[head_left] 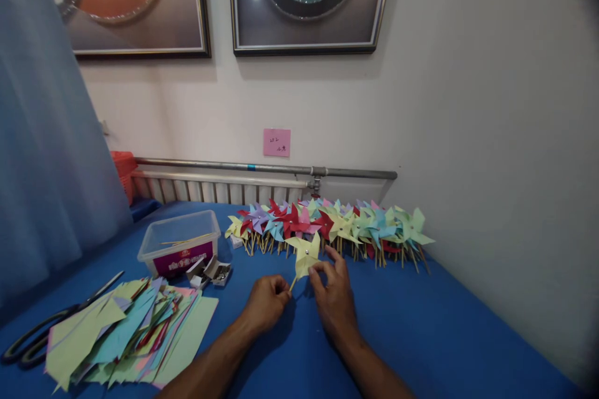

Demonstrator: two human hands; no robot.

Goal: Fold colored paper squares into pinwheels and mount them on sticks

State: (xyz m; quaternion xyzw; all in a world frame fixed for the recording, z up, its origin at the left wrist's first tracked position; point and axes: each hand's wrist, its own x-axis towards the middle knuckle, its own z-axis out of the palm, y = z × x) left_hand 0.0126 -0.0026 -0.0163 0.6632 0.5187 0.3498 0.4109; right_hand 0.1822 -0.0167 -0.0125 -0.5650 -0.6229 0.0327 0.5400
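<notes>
A pale yellow paper pinwheel [306,255] with a pin at its centre is held up over the table in front of me. My left hand [269,300] is closed around its thin wooden stick, just below the paper blades. With fingers apart, my right hand [333,293] is beside the pinwheel. Its thumb and index finger are at the right-hand blades; whether they pinch the paper I cannot tell. Behind my hands lies a long row of finished pinwheels [292,219] in red, yellow, blue, green and purple, their sticks pointing toward me.
On the left of the blue table [421,330] stand a clear plastic box [180,240] with sticks and small open pin boxes [218,272]. Nearer are a pile of coloured cut paper [126,333] and black-handled scissors [51,327]. A pipe and radiator [219,184] run along the wall.
</notes>
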